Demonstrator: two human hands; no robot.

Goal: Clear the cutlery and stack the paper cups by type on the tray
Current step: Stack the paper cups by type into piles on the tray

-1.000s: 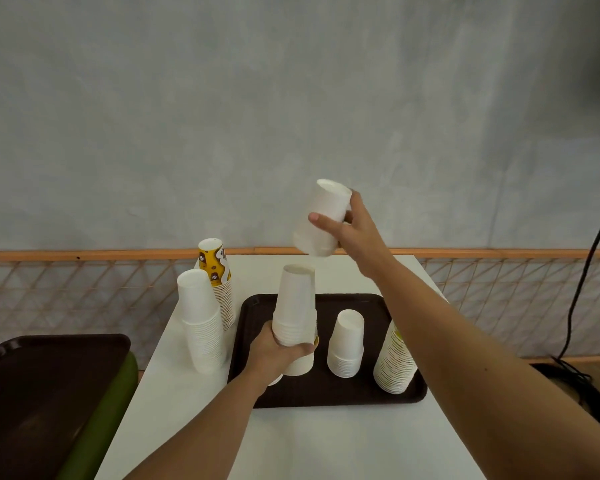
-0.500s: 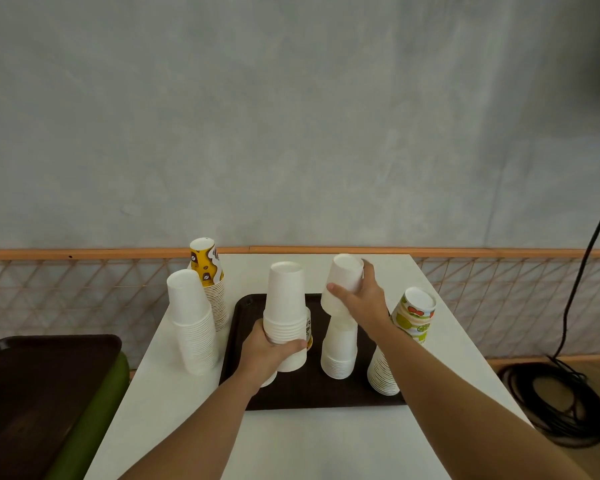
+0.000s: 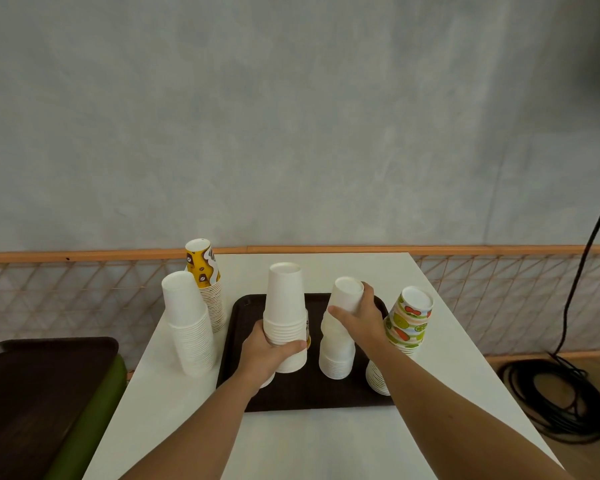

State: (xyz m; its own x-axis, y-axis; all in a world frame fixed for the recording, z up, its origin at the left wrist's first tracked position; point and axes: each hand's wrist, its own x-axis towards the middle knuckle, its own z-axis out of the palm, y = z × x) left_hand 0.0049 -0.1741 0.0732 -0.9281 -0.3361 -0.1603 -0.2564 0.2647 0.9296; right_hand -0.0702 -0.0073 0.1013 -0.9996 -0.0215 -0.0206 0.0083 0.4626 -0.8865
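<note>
Gripping white cup stacks [image 3: 336,355], both hands [image 3: 357,315], seemingly.

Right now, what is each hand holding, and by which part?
Left hand: the tall white cup stack on the tray, gripped low around its rims. Right hand: the top cup of the smaller white stack, around its side.

- Soft, even daylight fills the scene; the pale grey plaster wall [image 3: 291,116] is evenly lit, with no glare.
- Shadows are faint and diffuse on the white rectangular table [image 3: 326,445].
- The top right corner darkens to a vignette.
- Wide-angle distortion bows the orange wooden rail [image 3: 430,250].
- Focus is slightly soft throughout, and fine detail is smeared.
</note>
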